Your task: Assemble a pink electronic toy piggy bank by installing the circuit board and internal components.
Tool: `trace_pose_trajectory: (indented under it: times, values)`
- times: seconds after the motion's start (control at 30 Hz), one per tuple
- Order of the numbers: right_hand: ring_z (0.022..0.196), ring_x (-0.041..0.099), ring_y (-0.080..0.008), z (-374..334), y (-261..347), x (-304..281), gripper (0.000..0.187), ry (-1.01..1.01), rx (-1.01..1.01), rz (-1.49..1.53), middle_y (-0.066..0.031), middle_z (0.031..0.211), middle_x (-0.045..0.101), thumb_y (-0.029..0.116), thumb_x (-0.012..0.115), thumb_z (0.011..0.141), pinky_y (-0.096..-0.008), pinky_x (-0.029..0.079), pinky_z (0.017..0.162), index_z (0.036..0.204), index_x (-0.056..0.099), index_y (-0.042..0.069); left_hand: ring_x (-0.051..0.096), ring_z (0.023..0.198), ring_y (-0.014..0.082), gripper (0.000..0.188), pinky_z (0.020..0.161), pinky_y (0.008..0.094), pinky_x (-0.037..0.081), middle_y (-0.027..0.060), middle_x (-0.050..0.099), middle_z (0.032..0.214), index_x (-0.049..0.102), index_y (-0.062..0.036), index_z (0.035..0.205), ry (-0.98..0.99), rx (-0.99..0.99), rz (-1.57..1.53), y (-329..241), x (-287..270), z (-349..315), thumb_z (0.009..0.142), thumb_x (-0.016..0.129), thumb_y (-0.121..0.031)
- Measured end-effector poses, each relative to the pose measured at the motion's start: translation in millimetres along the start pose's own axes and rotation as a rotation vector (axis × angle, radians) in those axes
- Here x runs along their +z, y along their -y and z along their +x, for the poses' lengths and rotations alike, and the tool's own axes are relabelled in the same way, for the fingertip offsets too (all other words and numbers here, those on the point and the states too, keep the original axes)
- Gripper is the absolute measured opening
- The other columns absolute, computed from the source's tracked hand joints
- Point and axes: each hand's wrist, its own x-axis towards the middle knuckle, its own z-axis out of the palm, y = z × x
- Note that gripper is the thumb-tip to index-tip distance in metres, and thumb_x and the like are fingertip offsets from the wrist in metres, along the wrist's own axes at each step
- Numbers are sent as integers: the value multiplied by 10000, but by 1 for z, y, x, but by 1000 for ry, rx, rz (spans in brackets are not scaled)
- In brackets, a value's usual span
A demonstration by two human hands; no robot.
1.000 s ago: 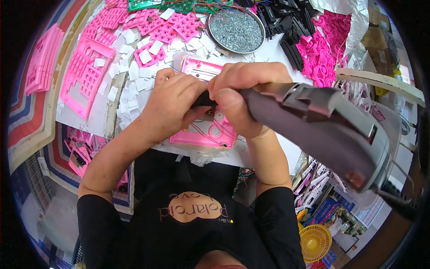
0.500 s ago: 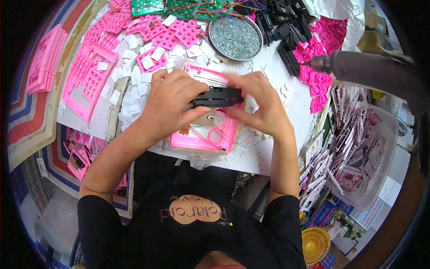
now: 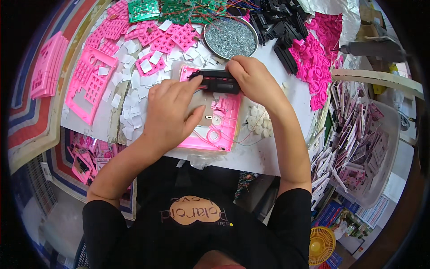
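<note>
This is a small assembly workshop, to my eye, with parts heaped in bulk over one white worktable [image 3: 264,157]. An open pink case [image 3: 197,142] lies at its near side. At the far side I see green circuit boards [image 3: 183,11], a round dish [image 3: 256,38] of tiny metal pieces [image 3: 230,38] and a pile of black plastic parts [image 3: 283,29]; stacked pink frames [image 3: 47,69] lie to the left, pink rings [image 3: 311,76] to the right. A dark power tool [image 3: 374,50] shows at far right; nearer, a clear tub [image 3: 393,148] is crammed with flat pieces [image 3: 345,134].
</note>
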Motion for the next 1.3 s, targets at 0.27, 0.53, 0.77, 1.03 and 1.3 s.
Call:
trace_pose_trajectory:
  times: [0.27,0.53,0.77,1.03,1.3]
  values:
    - [1125,559,-307,-33,23,-7,514,0,-520,-311,-112,1229,584,172,758,771,-420,549,801,1240,585,52,566,1012,257,500,894,424,379,86,626,1053,617,-12,1233,-21,-3,97,-3,4,0,783,731,-195]
    - [1049,590,-289,-35,25,-2,565,22,-496,-444,-78,1175,625,126,739,709,-387,558,808,1256,613,59,564,1015,299,535,877,423,392,114,614,1130,600,-20,1283,4,-22,84,-1,4,-2,781,722,-158]
    - [1015,616,-322,-29,-6,22,520,-146,-520,-357,-119,1241,633,143,713,750,-419,508,909,1254,623,53,518,1171,284,545,968,484,368,92,555,1275,614,-49,1281,46,69,292,-1,-5,6,772,727,-210]
    - [1239,591,-244,-34,-10,-21,580,228,-188,-53,-144,1392,590,41,615,833,-433,451,1050,1406,524,37,611,1036,312,286,892,459,449,112,649,1061,672,-53,1006,142,153,79,29,-16,65,807,716,-255]
    - [1081,639,-320,-2,41,-89,756,74,-853,1065,-242,1162,631,432,553,949,-548,447,1048,1520,311,-1,653,926,272,172,845,477,450,91,690,916,708,-102,845,531,218,494,52,54,184,844,675,-271]
